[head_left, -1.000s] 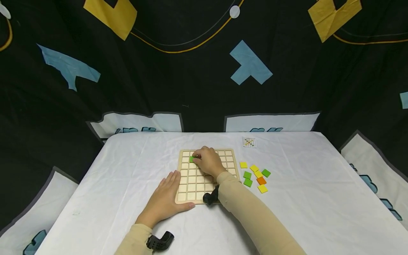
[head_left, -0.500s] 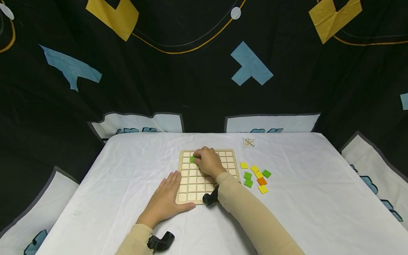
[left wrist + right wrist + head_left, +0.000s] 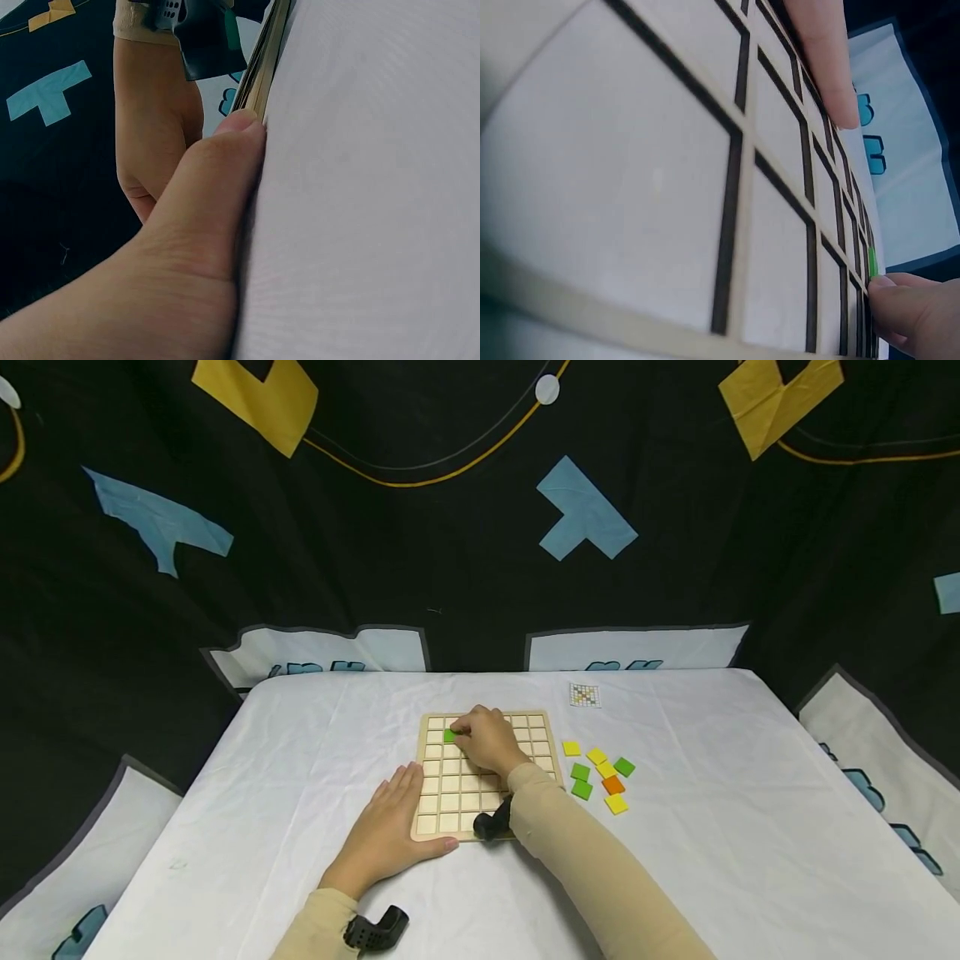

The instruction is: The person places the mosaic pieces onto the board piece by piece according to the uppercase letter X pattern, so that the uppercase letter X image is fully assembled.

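Right hand pinches a green tile near the grid board's far left corner — partly covered, seating unclear. Left hand, thumb spread, braces the grid board at its near left corner.

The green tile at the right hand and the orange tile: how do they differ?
The right hand holds the green tile; no hand touches the orange tile. The green tile is over the wooden board; the orange tile lies on the white cloth. Both look single-coloured.
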{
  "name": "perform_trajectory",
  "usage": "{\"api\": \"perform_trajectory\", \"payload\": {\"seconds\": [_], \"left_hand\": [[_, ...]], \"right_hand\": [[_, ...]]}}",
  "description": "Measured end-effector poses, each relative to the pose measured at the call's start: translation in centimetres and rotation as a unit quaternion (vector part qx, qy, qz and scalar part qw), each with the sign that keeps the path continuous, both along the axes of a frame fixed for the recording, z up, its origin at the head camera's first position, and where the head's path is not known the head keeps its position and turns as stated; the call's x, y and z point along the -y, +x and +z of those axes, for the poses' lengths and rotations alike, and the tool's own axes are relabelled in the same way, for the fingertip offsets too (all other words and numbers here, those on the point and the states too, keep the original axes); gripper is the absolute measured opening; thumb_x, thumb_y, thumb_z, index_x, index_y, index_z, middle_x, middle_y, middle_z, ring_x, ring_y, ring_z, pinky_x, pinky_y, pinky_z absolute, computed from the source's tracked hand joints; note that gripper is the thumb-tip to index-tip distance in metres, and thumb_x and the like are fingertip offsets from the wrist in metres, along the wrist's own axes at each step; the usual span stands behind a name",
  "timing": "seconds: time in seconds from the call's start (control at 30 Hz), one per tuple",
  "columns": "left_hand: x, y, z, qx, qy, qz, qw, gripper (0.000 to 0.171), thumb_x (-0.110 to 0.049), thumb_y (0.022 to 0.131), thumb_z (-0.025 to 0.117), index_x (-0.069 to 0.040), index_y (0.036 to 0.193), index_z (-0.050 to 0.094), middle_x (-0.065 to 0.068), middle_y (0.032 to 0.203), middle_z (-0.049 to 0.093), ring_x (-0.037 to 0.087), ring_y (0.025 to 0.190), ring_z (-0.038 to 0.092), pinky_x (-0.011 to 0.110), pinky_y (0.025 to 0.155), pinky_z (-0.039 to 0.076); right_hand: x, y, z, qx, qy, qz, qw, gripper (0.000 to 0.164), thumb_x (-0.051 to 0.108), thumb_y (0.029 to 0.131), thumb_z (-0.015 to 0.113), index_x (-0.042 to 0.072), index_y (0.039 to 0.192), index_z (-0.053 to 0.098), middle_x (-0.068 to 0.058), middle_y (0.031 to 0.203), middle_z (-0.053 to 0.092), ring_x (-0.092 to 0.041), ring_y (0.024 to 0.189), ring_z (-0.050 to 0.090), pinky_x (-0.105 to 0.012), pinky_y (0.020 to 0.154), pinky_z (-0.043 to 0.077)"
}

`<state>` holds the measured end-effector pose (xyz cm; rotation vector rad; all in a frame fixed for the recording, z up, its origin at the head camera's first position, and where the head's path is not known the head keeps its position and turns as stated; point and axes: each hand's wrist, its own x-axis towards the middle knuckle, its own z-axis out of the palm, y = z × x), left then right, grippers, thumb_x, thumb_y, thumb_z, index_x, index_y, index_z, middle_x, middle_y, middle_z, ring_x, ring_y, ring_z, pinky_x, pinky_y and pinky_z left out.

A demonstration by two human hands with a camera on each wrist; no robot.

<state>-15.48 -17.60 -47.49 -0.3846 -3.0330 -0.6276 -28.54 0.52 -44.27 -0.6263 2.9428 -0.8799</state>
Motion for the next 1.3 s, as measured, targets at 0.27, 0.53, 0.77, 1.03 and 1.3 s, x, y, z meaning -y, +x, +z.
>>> {"api": "perform_trajectory", "payload": {"seconds": [0.27, 0.53, 0.77, 1.03, 1.3], "left_hand": [[0.0, 0.1, 0.0, -0.003, 0.002, -0.001, 1.0000, 0.127, -0.085, 0.072, 0.059, 0.000, 0.157, 0.020, 0.014, 0.165, 0.020, 0.031, 0.154, 0.017, 0.052, 0.125, 0.019], [-0.2, 0.0, 0.1, -0.003, -0.001, 0.000, 1.0000, 0.128, -0.086, 0.071, 0.059, 0.001, 0.157, 0.021, 0.015, 0.165, 0.020, 0.032, 0.154, 0.017, 0.053, 0.125, 0.020], [-0.2, 0.1, 0.2, 0.000, 0.002, 0.004, 1.0000, 0.129, -0.087, 0.070, 0.058, 0.000, 0.157, 0.019, 0.015, 0.165, 0.019, 0.032, 0.154, 0.016, 0.053, 0.125, 0.019], [-0.2, 0.1, 0.2, -0.004, 0.004, 0.003, 1.0000, 0.128, -0.085, 0.071, 0.060, 0.001, 0.157, 0.019, 0.015, 0.165, 0.019, 0.032, 0.154, 0.016, 0.053, 0.125, 0.019], [-0.3, 0.1, 0.2, -0.007, 0.009, 0.002, 0.9999, 0.126, -0.082, 0.072, 0.062, 0.001, 0.156, 0.020, 0.016, 0.165, 0.020, 0.032, 0.154, 0.017, 0.053, 0.125, 0.019]], "right_hand": [[-0.2, 0.0, 0.0, -0.003, 0.025, 0.013, 1.000, 0.025, 0.023, 0.095, 0.068, 0.018, 0.119, 0.074, 0.000, 0.115, 0.068, -0.020, 0.102, 0.057, -0.036, 0.090, 0.051], [-2.9, 0.7, 0.9, 0.015, -0.022, 0.041, 0.999, 0.028, 0.021, 0.097, 0.065, 0.014, 0.124, 0.070, -0.003, 0.114, 0.066, -0.021, 0.108, 0.056, -0.039, 0.095, 0.049], [-7.4, 1.3, 1.5, 0.023, -0.060, 0.032, 0.997, 0.034, 0.020, 0.097, 0.065, 0.012, 0.130, 0.066, -0.007, 0.118, 0.066, -0.024, 0.110, 0.057, -0.042, 0.095, 0.049], [-13.8, 2.1, 1.6, 0.013, -0.052, -0.018, 0.998, 0.037, 0.021, 0.095, 0.067, 0.010, 0.130, 0.065, -0.009, 0.117, 0.066, -0.028, 0.106, 0.059, -0.045, 0.092, 0.053], [-19.6, 3.2, 1.1, 0.013, 0.004, -0.092, 0.996, 0.039, 0.022, 0.094, 0.069, 0.009, 0.130, 0.065, -0.011, 0.114, 0.066, -0.030, 0.103, 0.056, -0.047, 0.091, 0.050]]}}
